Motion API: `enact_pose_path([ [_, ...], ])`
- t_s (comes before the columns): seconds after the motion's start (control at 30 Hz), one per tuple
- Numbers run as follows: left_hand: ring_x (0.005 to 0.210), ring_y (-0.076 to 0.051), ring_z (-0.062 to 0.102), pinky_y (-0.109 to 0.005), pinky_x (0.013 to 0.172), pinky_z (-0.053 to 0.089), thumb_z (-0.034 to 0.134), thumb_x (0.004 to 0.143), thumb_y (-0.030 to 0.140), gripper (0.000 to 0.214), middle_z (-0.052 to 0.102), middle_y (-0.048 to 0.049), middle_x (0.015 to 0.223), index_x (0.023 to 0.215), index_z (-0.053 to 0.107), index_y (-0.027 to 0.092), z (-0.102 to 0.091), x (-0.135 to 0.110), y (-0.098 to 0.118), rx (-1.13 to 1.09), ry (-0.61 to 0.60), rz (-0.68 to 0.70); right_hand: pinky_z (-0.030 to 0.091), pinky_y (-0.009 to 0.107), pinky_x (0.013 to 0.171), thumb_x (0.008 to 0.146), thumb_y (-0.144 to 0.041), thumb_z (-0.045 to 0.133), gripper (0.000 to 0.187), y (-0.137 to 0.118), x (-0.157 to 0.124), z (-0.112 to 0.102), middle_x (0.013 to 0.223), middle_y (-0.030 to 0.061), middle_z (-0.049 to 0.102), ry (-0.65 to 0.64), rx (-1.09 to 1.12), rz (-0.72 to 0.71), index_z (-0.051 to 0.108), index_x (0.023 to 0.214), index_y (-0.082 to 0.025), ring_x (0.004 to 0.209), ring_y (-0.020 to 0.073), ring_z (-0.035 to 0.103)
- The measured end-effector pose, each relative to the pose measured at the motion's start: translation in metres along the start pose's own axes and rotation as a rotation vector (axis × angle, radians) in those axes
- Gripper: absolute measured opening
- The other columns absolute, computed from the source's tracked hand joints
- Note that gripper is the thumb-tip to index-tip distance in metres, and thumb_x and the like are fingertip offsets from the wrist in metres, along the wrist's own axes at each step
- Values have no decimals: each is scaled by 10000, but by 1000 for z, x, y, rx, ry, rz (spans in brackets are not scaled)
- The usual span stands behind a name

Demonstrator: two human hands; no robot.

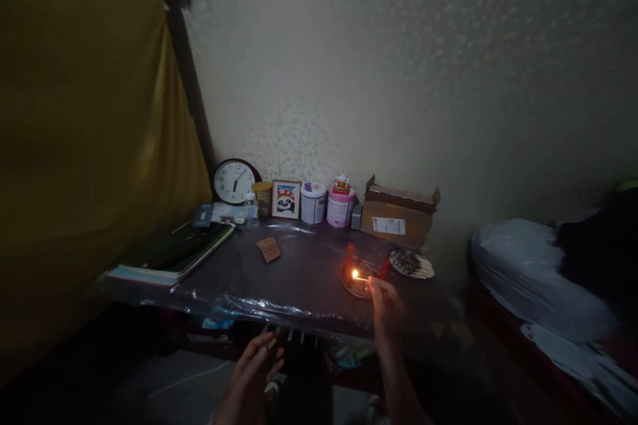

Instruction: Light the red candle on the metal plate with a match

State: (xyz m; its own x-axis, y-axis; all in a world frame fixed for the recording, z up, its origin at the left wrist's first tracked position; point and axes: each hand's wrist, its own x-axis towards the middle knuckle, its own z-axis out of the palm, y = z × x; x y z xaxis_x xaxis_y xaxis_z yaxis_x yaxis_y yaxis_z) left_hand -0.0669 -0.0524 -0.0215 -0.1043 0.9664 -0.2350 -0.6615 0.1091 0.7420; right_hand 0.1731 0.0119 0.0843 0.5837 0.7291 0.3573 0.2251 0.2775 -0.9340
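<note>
My right hand (386, 309) pinches a burning matchstick (359, 276), its flame over a round dark dish (357, 282) on the table. Two short red candles stand at the dish, one (349, 254) at its far left and one (383, 268) at its right. My left hand (259, 365) is below the table's front edge, fingers curled around a small box that I cannot make out clearly. A bundle of sticks (411, 264) lies to the right of the dish.
The plastic-covered table (259, 292) holds a clock (233, 180), panda picture (286, 199), tins (314, 202), a cardboard box (399, 216), books (174, 255) and a small brown packet (269, 250). A yellow curtain (84, 146) hangs left. A bed with bundles (538, 279) is on the right.
</note>
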Motion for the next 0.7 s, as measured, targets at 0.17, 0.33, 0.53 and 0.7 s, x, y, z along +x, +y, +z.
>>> enact_pose_path([
  [0.17,893,-228,629,-365,834,457,687,665,327,276,696,-55,978,921,656,231,0,-1,-1,-9,-25,1,493,299,681,703,-395,615,230,-4,4,3,707,26,697,-14,84,51,671,767,-182,702,191,650],
  [0.33,903,-228,618,-369,829,455,645,713,315,233,681,-66,1005,928,656,224,0,-1,0,-24,-69,3,510,309,674,680,-381,640,228,-4,9,3,710,27,704,-49,161,98,655,781,-177,690,194,664],
  [0.53,925,-219,609,-360,846,443,591,763,309,225,672,-69,1045,967,640,227,-1,-1,-1,-26,-109,10,513,304,660,662,-358,650,209,-10,11,1,696,21,704,-104,179,112,640,765,-177,695,195,665],
  [0.7,926,-218,613,-361,869,435,606,748,336,242,684,-64,1020,964,644,233,-1,-2,0,-14,-87,-13,514,300,640,643,-348,662,201,-8,14,2,691,11,696,-104,196,138,641,754,-182,674,187,657],
])
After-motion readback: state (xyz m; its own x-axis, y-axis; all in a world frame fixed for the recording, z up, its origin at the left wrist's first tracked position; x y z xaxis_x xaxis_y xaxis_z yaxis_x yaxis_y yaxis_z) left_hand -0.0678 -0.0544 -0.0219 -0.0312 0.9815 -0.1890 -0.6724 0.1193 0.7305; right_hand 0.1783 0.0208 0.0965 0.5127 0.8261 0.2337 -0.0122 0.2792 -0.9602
